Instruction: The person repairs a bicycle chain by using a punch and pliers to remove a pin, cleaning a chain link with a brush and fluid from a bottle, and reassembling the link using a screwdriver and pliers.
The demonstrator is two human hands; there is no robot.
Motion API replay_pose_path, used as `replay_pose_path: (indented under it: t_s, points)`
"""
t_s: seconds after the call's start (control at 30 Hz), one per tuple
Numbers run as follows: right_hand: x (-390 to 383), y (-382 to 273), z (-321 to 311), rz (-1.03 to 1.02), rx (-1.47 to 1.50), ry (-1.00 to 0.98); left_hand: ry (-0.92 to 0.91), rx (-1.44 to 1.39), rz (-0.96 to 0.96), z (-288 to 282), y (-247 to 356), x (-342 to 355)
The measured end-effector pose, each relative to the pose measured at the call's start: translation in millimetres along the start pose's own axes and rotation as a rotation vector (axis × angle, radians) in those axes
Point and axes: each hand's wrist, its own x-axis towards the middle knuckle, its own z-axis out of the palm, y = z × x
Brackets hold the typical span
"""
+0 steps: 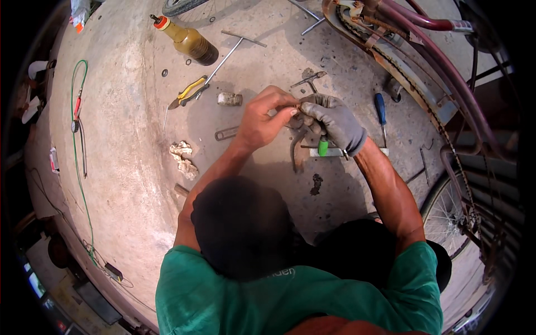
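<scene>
My bare left hand (264, 114) and grey-gloved right hand (335, 123) meet near the middle of the head view, fingers pinched on a small rusty part (297, 107) whose details are mostly hidden. Beneath them lie a tool with a green handle (322, 145), a long white cylinder (349, 152) and dark curved metal (296, 156). Just beyond my fingers is a T-handled tool (309, 78). A small grimy jar (229, 99) and a slotted wrench (226, 134) lie left of my hands.
A bicycle frame (446, 72) and wheel (444, 215) occupy the right. On the concrete floor (128, 123) lie an oil bottle (195, 47), yellow-handled pliers (190, 89), a blue screwdriver (381, 114), crumpled rags (184, 162) and a green cable (84, 184).
</scene>
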Motion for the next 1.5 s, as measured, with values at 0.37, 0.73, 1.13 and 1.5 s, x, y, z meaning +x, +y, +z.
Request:
replay_pose_path:
  t_s: [0.37,0.73,1.13,1.5]
  points:
    - [3.9,8.0,3.5,-0.057,-0.040,0.018,0.004,-0.014,-0.065,-0.4,-3.4,-6.3]
    - [-2.6,-0.3,18.1,-0.044,-0.112,-0.005,0.039,-0.481,-0.530,5.3,-21.8,-23.4]
    - [-0.2,6.1,-6.1,0.266,0.352,-0.108,0.087,-1.468,-0.698,8.7,-47.9,-40.8]
    - [5.1,114.1,4.0,0.718,0.613,-0.314,0.104,-1.422,-0.677,-8.1,-73.5,-52.5]
